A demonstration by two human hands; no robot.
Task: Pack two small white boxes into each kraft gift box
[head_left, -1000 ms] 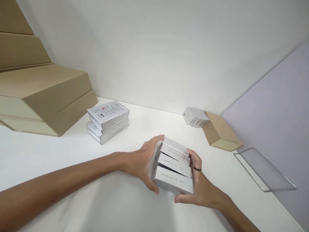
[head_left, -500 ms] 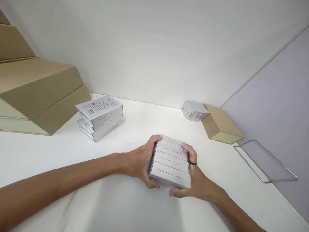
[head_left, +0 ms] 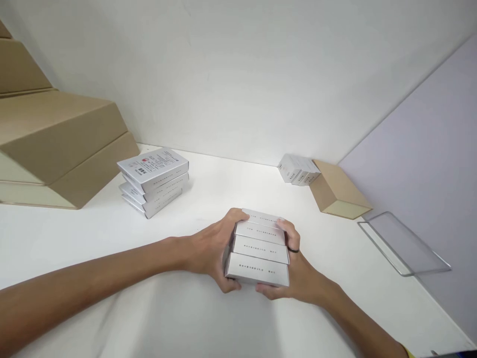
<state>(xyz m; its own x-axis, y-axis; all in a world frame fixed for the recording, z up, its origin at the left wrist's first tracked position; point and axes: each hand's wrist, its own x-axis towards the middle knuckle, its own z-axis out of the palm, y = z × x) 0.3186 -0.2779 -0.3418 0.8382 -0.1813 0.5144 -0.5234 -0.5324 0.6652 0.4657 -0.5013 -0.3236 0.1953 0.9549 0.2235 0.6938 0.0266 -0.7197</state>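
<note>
Several small white boxes point(head_left: 259, 248) stand side by side in a row between my hands, their printed narrow sides facing up. My left hand point(head_left: 214, 248) grips the left end of the row, with fingers at the far box and thumb at the near one. On the right end, my right hand point(head_left: 292, 263), with a dark ring on one finger, grips the same row. The boxes' undersides are hidden.
A stack of white boxes point(head_left: 154, 179) stands on the white table point(head_left: 223, 184) at the left. Large brown cartons point(head_left: 67, 144) are beyond it. White boxes point(head_left: 298, 169), a brown carton point(head_left: 339, 191) and a clear wire-edged frame point(head_left: 404, 243) lie at the right.
Both hands and the gripped row of boxes have shifted slightly left. The carton and frame at the right also appear a little further left in view.
</note>
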